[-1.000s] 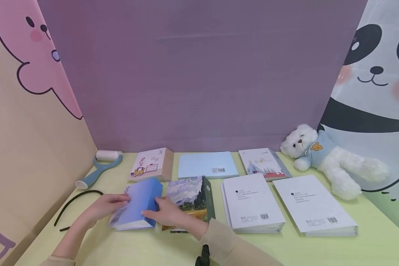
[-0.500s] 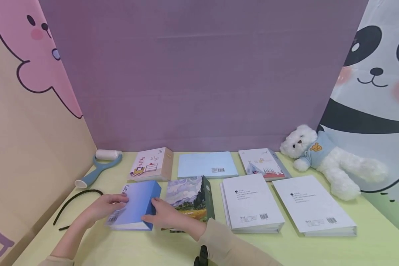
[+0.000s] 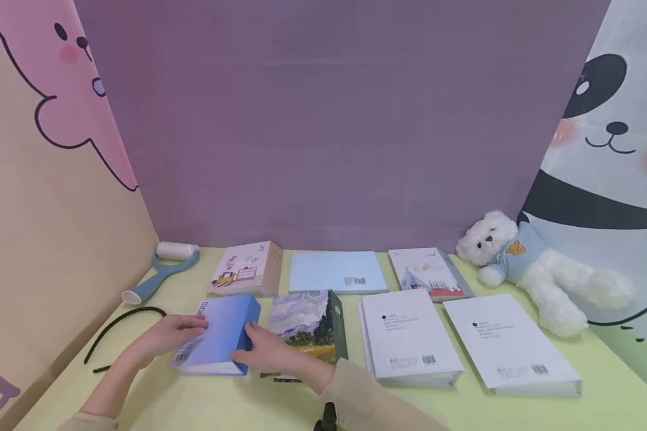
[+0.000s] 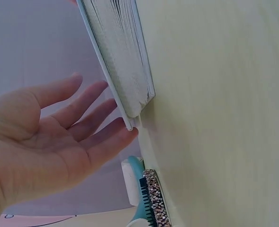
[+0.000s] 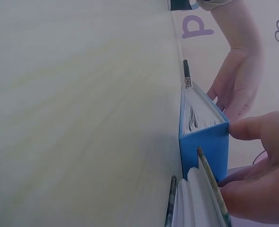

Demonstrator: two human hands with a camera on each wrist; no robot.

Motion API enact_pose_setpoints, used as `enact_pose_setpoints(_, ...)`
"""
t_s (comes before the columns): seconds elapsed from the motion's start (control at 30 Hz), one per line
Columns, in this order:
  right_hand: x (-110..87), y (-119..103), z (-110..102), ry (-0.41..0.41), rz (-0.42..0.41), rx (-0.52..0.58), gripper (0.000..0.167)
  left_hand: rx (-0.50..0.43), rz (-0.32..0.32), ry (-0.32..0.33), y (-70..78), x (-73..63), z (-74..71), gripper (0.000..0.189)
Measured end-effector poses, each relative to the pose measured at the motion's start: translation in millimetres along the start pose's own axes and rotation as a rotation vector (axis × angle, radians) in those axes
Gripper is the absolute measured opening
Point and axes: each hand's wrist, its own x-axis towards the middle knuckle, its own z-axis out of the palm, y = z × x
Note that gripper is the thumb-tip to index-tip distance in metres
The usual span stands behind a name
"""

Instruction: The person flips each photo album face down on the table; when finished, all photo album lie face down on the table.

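A blue photo album (image 3: 221, 332) lies flat at the front left, its spine turned to the right. My left hand (image 3: 164, 335) touches its left side; in the left wrist view the fingers of that left hand (image 4: 73, 127) are extended, their tips at the cover edge. With thumb and fingertips, my right hand (image 3: 269, 347) presses against the spine. The right wrist view shows the thumb (image 5: 246, 127) at the top edge of the blue spine (image 5: 205, 151). Beside it, partly behind my right hand, lies a photo album with a painted landscape cover (image 3: 302, 317).
Two white albums (image 3: 412, 335) (image 3: 509, 341) lie to the right. Behind are a pinkish album (image 3: 242, 266), a light blue one (image 3: 336, 269) and one with a tent picture (image 3: 426, 269). A lint roller (image 3: 164, 269), a black headband (image 3: 105, 326) and a white teddy bear (image 3: 534, 257) flank them.
Over the last second the blue album has shifted slightly left and settled flatter, with both hands staying on it. Since half a second ago the hands and album have hardly moved.
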Motion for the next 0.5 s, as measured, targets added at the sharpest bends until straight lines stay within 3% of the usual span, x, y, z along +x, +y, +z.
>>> enact_pose_setpoints(0.13, -2.8, 3.0, -1.8, -0.023, -0.014, 0.033, 0.07, 0.0, -0.014, 0.017, -1.0, 0.2, 2.3, 0.04)
enact_pose_setpoints(0.33, -15.2, 4.4, -22.0, -0.037, -0.072, 0.19, 0.061, 0.006, -0.002, 0.066, 0.4, 5.7, 5.7, 0.043)
enact_pose_setpoints(0.5, -29.9, 7.8, -54.3, 0.059, -0.161, 0.277, 0.048, -0.04, 0.016, 0.102, 5.1, 10.3, 6.2, 0.044)
